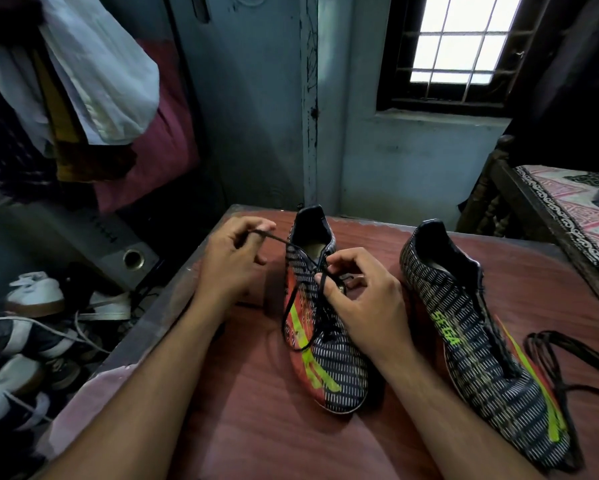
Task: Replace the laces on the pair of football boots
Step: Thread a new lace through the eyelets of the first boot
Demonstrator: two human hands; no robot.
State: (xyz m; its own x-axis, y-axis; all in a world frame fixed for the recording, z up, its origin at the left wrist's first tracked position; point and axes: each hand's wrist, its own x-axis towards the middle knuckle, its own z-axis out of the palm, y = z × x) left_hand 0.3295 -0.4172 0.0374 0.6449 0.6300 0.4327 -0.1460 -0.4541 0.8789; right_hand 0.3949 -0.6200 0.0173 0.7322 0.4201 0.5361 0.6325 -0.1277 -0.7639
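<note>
Two football boots on the reddish wood surface (256, 393), heels away from the person. Left boot (320, 327) has a black lace (292, 306) partly threaded; left hand (230, 261) pinches one lace end, pulled out taut to the left, fingers curled on it. Right hand (360, 299) sits over the left boot's eyelets, fingers pinching the other lace strand. Right boot (471, 341) lies apart to the right, its lacing unclear. Loose black lace (568, 351) piled just right of it. Shoes (31, 327) on the floor, left.
</note>
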